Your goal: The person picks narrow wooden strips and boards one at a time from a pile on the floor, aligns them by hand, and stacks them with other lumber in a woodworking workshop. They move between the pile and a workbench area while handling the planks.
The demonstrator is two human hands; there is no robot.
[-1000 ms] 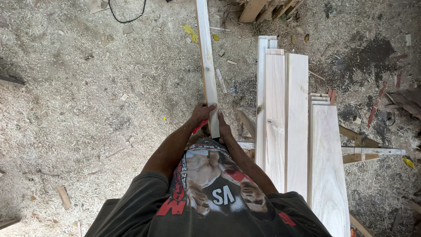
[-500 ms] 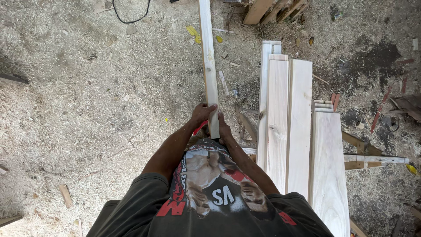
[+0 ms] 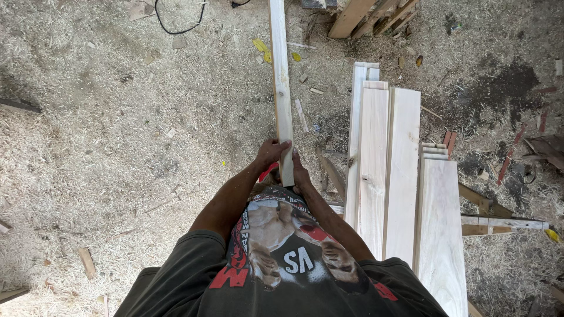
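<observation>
Sawdust and wood shavings cover the ground (image 3: 117,135) from edge to edge, with small offcuts scattered through it. Against the picture of a second ago, the long narrow board (image 3: 281,88) runs a touch straighter up the view, its far end now nearer vertical, while both hands sit at the same place on its near end.

To the right of the board, apart from it, lies a stack of pale planks (image 3: 388,170) set side by side, running the same way. Darker scrap pieces (image 3: 364,14) lie at the top edge, a black cable (image 3: 176,26) loops across the upper left, and a thin slat (image 3: 505,223) lies crosswise under the planks at the right. Nothing lies across the board itself along its length.

Each grip is closed on the board's near end, just in front of the person's dark printed shirt (image 3: 282,264). The left hand (image 3: 271,154) wraps its left edge, and the right hand (image 3: 299,173) presses its right edge, fingers curled round the wood. The board reaches from the hands out past the top edge.
</observation>
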